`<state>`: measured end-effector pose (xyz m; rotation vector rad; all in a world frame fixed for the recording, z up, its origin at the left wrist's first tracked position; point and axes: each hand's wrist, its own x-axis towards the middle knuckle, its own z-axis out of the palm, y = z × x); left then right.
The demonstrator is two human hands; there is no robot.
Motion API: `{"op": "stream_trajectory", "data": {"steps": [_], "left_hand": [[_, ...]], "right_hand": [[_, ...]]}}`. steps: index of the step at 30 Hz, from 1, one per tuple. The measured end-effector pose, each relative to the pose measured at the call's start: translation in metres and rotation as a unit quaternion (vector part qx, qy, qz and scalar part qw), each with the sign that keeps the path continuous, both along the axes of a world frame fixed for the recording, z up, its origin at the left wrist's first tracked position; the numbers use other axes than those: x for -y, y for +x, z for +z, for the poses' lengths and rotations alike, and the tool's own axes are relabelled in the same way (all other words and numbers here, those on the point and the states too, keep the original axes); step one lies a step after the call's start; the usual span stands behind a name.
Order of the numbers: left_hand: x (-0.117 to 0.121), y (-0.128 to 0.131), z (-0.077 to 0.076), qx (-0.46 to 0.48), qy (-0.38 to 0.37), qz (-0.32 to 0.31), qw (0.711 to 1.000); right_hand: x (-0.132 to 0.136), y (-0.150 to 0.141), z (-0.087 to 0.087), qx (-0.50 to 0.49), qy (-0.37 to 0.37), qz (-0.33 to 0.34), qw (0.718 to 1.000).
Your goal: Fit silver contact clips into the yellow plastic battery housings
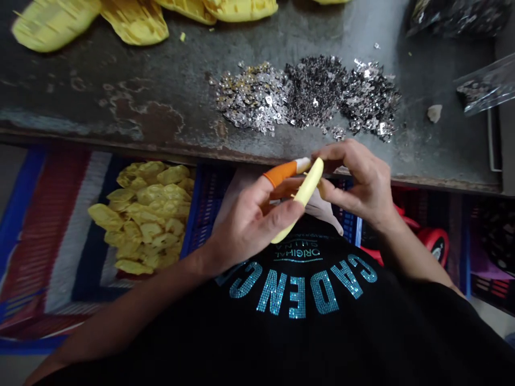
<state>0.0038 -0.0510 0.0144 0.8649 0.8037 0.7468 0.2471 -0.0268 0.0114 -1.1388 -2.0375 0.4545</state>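
Note:
A curved yellow plastic shell (306, 188) with small pegs on its inner side is held edge-on in front of my chest. My left hand (257, 214) grips its lower part between thumb and fingers; an orange sleeve (280, 173) with a white tip covers one finger. My right hand (358, 179) is at the shell's upper end, its thumb and fingertips pinched close to the edge. Whether a small part sits in those fingertips is hidden. Just beyond the hands, piles of small metal clips (257, 99) lie on the dark worktable (193, 118).
More yellow shells (134, 24) lie along the table's far left. A blue crate (30, 177) at the left holds a heap of yellow parts (151, 214). Clear plastic bags (488, 86) of metal pieces lie at the right. Below sits a red wheeled object (432, 244).

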Motion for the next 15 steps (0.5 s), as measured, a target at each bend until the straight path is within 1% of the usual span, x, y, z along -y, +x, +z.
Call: {"op": "stream_trajectory", "data": {"steps": [4,6,9,12,13,14,15], "left_hand": [[0.004,-0.007,0.001,-0.071,0.062,-0.020,0.995],[0.005,-0.007,0.001,-0.104,0.092,-0.021,0.990],[0.004,-0.005,0.002,-0.132,0.126,-0.028,0.983],[0.000,-0.006,0.000,-0.132,0.143,-0.054,0.979],[-0.003,-0.008,-0.002,-0.118,0.149,-0.066,0.980],[-0.005,-0.012,-0.004,-0.095,0.156,-0.080,0.980],[-0.008,-0.016,-0.007,-0.070,0.161,-0.096,0.980]], "right_hand": [[0.007,-0.001,-0.019,-0.055,0.073,-0.040,0.995],[0.010,-0.001,-0.023,-0.062,0.094,-0.047,0.993],[0.012,0.000,-0.023,-0.065,0.108,-0.047,0.991],[0.013,0.001,-0.022,-0.079,0.085,-0.040,0.992],[0.014,0.001,-0.022,-0.096,0.059,-0.039,0.993],[0.013,0.001,-0.023,-0.127,0.019,-0.038,0.991],[0.013,0.000,-0.025,-0.174,-0.032,-0.037,0.983]]}}
